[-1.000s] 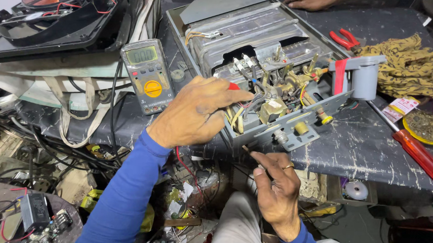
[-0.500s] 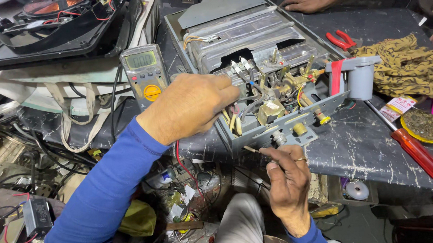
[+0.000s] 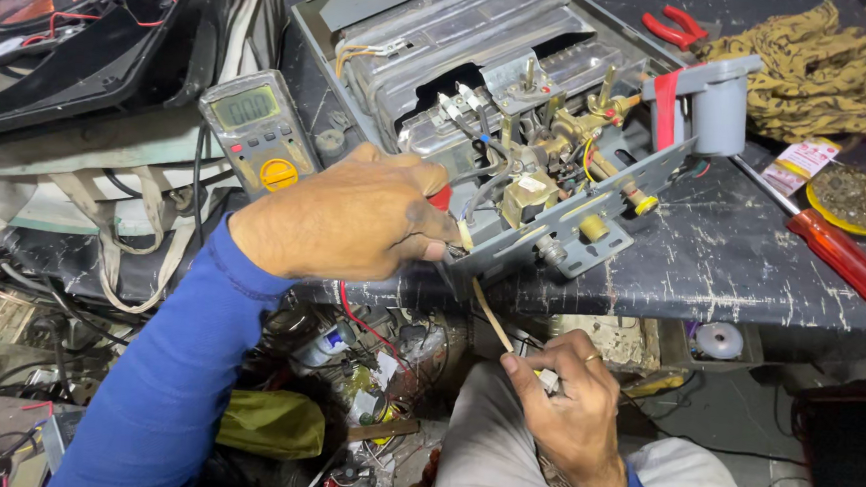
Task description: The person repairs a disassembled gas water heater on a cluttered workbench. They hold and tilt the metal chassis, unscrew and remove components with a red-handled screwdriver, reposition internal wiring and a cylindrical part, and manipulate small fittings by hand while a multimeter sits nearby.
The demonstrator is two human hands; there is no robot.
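1. Left hand [image 3: 349, 216] closed around a red-tipped probe at the front edge of the opened gas water heater [image 3: 520, 139].
2. Right hand [image 3: 568, 407] below that heater, pinching a thin tan stick [image 3: 492, 317] angled up toward its bracket.
3. Left of heater: multimeter [image 3: 260, 128].
4. Right of heater: red-handled screwdriver [image 3: 838, 253].

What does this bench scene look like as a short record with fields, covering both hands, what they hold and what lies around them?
Left hand: resting at the open appliance chassis, its grip around something red, mostly hidden
Right hand: below the bench edge, pinching a thin tan wire that runs up to the chassis
Multimeter: grey and yellow, just behind the left hand
Red-handled screwdriver: on the dark bench, right side
Red pliers: far side, beside a patterned cloth
Under bench: tangled wires and parts
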